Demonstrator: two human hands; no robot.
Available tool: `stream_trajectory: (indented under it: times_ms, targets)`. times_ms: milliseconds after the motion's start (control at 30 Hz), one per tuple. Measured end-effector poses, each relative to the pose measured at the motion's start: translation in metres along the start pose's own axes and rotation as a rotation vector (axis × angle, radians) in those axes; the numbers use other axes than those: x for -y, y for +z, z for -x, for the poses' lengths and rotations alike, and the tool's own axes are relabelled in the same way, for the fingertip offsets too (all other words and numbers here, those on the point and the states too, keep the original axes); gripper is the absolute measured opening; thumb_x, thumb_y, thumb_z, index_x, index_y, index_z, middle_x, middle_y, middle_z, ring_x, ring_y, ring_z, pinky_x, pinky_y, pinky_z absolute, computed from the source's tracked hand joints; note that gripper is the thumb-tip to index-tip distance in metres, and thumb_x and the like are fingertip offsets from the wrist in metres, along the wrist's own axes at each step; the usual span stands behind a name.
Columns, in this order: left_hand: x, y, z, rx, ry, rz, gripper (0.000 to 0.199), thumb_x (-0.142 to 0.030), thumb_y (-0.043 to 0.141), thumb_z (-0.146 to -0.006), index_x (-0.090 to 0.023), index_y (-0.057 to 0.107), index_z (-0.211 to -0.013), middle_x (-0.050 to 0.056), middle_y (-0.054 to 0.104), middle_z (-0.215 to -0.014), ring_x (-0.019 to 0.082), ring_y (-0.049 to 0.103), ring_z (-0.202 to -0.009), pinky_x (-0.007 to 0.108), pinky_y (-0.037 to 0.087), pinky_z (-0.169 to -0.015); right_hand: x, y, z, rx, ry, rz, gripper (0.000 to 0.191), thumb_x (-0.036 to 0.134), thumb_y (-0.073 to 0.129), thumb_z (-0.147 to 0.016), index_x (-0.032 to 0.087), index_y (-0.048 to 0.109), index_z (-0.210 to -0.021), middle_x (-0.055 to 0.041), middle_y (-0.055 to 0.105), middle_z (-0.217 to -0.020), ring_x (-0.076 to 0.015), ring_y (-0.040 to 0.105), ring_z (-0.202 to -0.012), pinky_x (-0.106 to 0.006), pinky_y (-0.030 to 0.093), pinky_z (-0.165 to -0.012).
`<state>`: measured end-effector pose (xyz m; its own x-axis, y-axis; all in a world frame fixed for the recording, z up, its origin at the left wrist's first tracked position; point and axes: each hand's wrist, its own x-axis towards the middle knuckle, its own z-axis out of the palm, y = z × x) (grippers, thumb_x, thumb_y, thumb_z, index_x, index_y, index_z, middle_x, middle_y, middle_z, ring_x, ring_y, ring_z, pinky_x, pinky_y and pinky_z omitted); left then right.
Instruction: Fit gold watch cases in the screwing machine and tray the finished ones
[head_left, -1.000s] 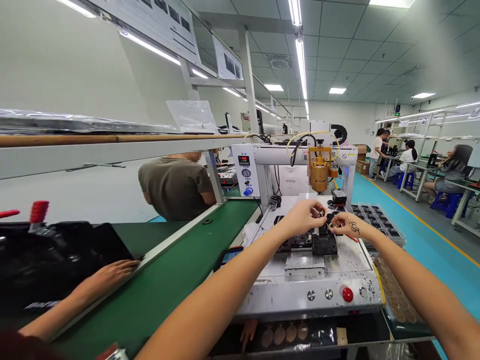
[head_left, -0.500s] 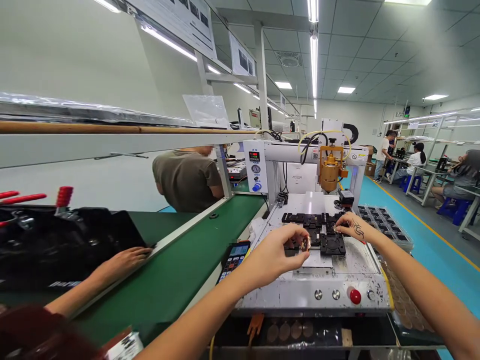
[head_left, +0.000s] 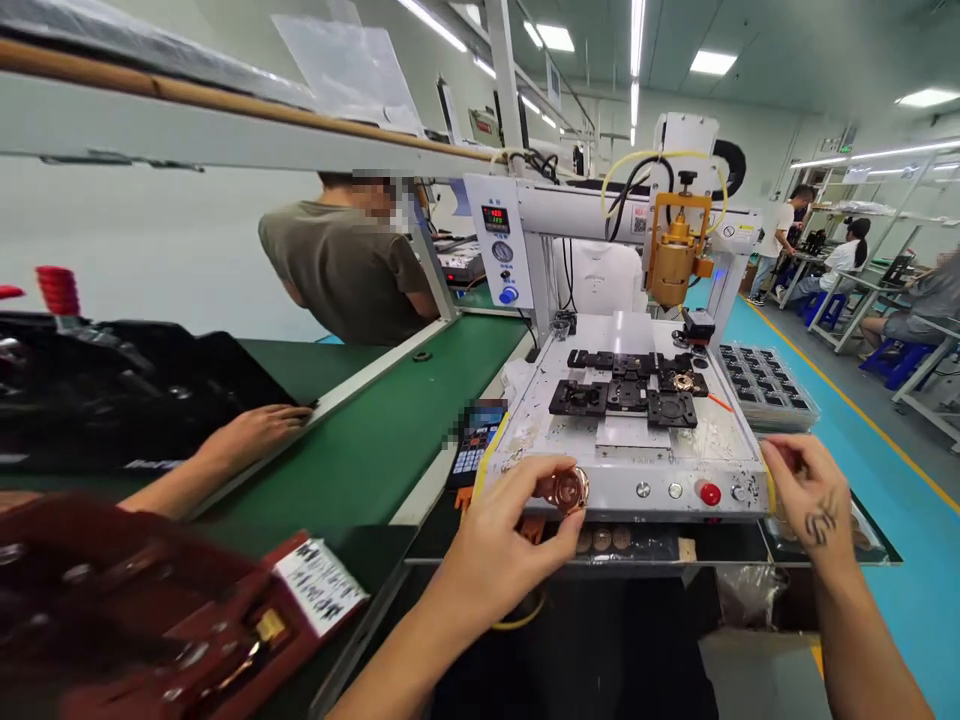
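My left hand [head_left: 517, 530] pinches a round rose-gold watch case [head_left: 571, 489] by its rim between thumb and fingertips, held up before the front panel of the dispensing machine [head_left: 615, 455]. My right hand [head_left: 814, 495] is at the machine's front right corner, over a tray of round pieces [head_left: 874, 535]. Its fingers are curled toward the thumb, and anything between them is hidden. On the machine bed sit black fixture blocks [head_left: 628, 393]. A gold-coloured ring [head_left: 684, 382] lies in the right rear one.
A gold dispensing head [head_left: 673, 262] hangs above the bed. A red button [head_left: 709, 494] is on the front panel. Trays of black parts [head_left: 769, 385] stand right. Left are a green belt [head_left: 390, 420], a keypad [head_left: 472, 445], a red-brown clamp fixture [head_left: 217, 640] and another person's hand [head_left: 259, 435].
My right hand has left the fixture blocks and moved right and toward me; a gold ring shows there now. My left hand has drawn back with the watch case. The view has tilted down.
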<state>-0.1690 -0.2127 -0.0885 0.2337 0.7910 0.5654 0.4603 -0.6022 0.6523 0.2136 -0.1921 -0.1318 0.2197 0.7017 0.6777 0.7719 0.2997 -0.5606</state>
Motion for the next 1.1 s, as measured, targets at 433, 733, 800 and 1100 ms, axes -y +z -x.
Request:
stream_trajectory:
  times_ms: [433,733,800,1100]
  targets:
    - [0.102,0.123,0.091,0.458,-0.002,0.002,0.041,-0.009,0.079,-0.077,-0.020,0.067,-0.115,0.018,0.068,-0.151,0.039,0.057,-0.149,0.063,0.038,-0.129,0.013,0.018,0.110,-0.027,-0.088,0.006,0.013,0.032,0.069,-0.105,0.022,0.066,-0.096,-0.0031,0.064,-0.088,-0.0213,0.062,-0.079,-0.036,0.050,-0.076]
    - [0.093,0.115,0.115,0.478,0.046,0.003,0.054,-0.010,0.073,-0.082,-0.018,0.064,-0.135,0.020,0.060,-0.160,0.036,0.051,-0.155,0.059,0.038,-0.131,0.039,0.106,0.152,0.531,-0.186,-0.245,0.020,0.017,0.054,-0.110,0.023,0.070,-0.119,-0.0098,0.075,-0.107,-0.0256,0.075,-0.099,-0.038,0.064,-0.089]
    - [0.096,0.114,0.105,0.505,0.044,0.008,0.052,-0.013,0.076,-0.082,-0.018,0.066,-0.133,0.020,0.061,-0.159,0.036,0.051,-0.155,0.059,0.039,-0.131,0.033,0.116,0.148,0.569,-0.205,-0.218,0.018,0.018,0.057,-0.108,0.023,0.071,-0.119,-0.0103,0.075,-0.109,-0.0275,0.074,-0.102,-0.041,0.064,-0.091]
    - [0.098,0.109,0.096,0.576,-0.078,0.123,0.043,-0.015,0.079,-0.081,-0.020,0.072,-0.123,0.016,0.061,-0.160,0.035,0.047,-0.158,0.056,0.030,-0.135,0.016,0.119,0.156,0.559,-0.373,-0.098,0.029,0.020,0.061,-0.108,0.021,0.071,-0.136,-0.0137,0.072,-0.110,-0.0297,0.069,-0.099,-0.044,0.062,-0.085]
